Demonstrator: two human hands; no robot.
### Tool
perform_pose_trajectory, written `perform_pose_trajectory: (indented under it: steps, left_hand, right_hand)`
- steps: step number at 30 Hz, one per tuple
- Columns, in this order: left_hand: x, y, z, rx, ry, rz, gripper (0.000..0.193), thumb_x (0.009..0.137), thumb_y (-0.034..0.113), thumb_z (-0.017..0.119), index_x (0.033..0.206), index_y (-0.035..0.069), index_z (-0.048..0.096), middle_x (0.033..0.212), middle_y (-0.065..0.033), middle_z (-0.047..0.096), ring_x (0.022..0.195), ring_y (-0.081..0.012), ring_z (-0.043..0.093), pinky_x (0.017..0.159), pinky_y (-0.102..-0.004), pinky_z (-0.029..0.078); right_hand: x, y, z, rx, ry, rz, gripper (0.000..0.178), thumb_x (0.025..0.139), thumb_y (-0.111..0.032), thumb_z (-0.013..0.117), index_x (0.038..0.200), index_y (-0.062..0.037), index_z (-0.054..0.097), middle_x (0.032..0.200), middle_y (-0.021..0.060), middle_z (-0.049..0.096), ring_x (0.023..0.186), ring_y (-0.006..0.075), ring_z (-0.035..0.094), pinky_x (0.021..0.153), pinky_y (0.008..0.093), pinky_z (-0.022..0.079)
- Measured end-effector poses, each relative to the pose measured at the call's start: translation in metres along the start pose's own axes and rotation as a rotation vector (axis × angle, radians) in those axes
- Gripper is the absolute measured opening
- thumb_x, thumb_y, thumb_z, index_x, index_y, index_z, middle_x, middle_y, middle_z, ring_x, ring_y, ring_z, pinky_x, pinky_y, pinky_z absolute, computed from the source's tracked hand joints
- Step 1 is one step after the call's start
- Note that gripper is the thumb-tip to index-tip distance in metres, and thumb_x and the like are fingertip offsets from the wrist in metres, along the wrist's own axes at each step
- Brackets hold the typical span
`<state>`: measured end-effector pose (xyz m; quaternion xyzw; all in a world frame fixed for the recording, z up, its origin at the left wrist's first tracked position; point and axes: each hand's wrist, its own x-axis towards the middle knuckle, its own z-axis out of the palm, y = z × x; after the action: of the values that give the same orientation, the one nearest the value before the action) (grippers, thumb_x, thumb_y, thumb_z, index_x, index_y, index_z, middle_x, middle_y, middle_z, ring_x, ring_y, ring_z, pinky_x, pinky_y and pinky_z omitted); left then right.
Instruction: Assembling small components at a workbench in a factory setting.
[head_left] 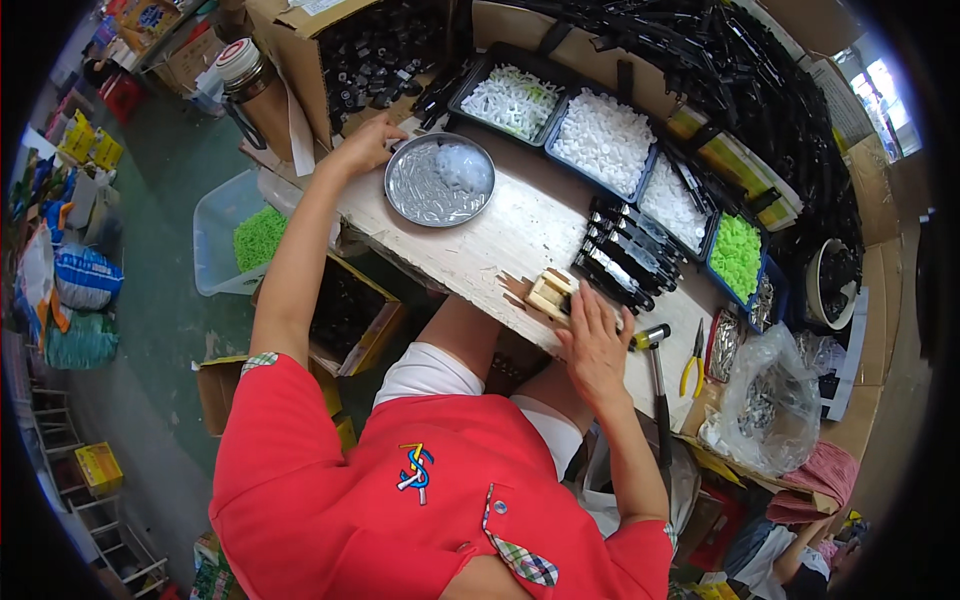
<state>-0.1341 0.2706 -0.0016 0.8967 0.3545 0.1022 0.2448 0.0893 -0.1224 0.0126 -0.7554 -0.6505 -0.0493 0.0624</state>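
Wooden block (551,294) under flat right hand (594,345); left hand (366,147) reaches beside metal dish (439,180).

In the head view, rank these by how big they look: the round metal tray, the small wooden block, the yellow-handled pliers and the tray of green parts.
1. Round metal tray: clearly largest.
2. Tray of green parts.
3. Small wooden block under the right hand and yellow-handled pliers: too close to rank; fisheye bending adds doubt.

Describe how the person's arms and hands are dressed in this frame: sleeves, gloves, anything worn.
Both arms are bare below short red sleeves with plaid-trimmed cuffs. The left hand and right hand wear no gloves; no ring, watch or bracelet is visible. The red shirt has a small multicoloured chest emblem and a plaid-edged collar.
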Motion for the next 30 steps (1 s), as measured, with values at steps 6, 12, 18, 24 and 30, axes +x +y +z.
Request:
perform_pose_trajectory:
  steps: [6, 12, 18, 24, 30]
  left_hand:
    - [-0.025, 0.016, 0.014, 0.159, 0.199, 0.011, 0.029, 0.071, 0.015, 0.063, 0.099, 0.01, 0.066, 0.098, -0.0152, 0.053, 0.096, -0.0321, 0.05, 0.085, -0.0368, 0.041]
    - [-0.048, 0.009, 0.024, 0.282, 0.435, -0.003, 0.025, 0.071, 0.012, 0.06, 0.094, 0.003, 0.064, 0.096, -0.0137, 0.055, 0.096, -0.0324, 0.048, 0.084, -0.0379, 0.041]
    - [-0.049, 0.0, 0.033, 0.147, 0.583, -0.011, 0.024, 0.071, 0.01, 0.064, 0.093, 0.001, 0.063, 0.088, -0.0134, 0.057, 0.082, -0.0294, 0.055, 0.074, -0.0366, 0.045]
    - [-0.077, 0.124, 0.014, -0.642, 0.37, 0.174, 0.021, 0.07, 0.002, 0.069, 0.09, -0.002, 0.064, 0.075, -0.0039, 0.055, 0.065, -0.0082, 0.051, 0.058, -0.0211, 0.043]
    - [-0.069, 0.205, 0.084, -0.37, -0.106, 0.611, 0.021, 0.069, 0.002, 0.067, 0.089, -0.002, 0.062, 0.082, -0.0098, 0.055, 0.073, -0.022, 0.056, 0.062, -0.0296, 0.045]
  right_hand:
    - [0.021, -0.026, 0.011, -0.001, -0.031, -0.01, 0.058, 0.084, -0.034, 0.052, 0.13, -0.0029, 0.037, 0.141, 0.0089, 0.03, 0.128, 0.0216, 0.029, 0.103, 0.0521, 0.015]
    - [0.022, -0.021, 0.011, 0.076, 0.084, -0.053, 0.055, 0.082, -0.031, 0.056, 0.127, -0.0038, 0.04, 0.137, 0.0104, 0.035, 0.122, 0.0244, 0.035, 0.1, 0.0472, 0.021]
    - [0.01, -0.008, 0.007, 0.444, 0.366, -0.01, 0.035, 0.08, -0.013, 0.06, 0.112, -0.0036, 0.053, 0.119, 0.0109, 0.05, 0.104, 0.0295, 0.046, 0.091, 0.0393, 0.031]
    - [-0.005, 0.008, 0.003, 0.662, 0.527, 0.175, 0.021, 0.081, -0.004, 0.055, 0.101, 0.0004, 0.058, 0.107, 0.0118, 0.057, 0.097, 0.0283, 0.05, 0.085, 0.0349, 0.037]
    - [-0.011, 0.006, 0.004, 0.582, 0.555, 0.167, 0.013, 0.083, -0.008, 0.055, 0.094, -0.0018, 0.059, 0.099, 0.0092, 0.058, 0.088, 0.0266, 0.05, 0.077, 0.035, 0.036]
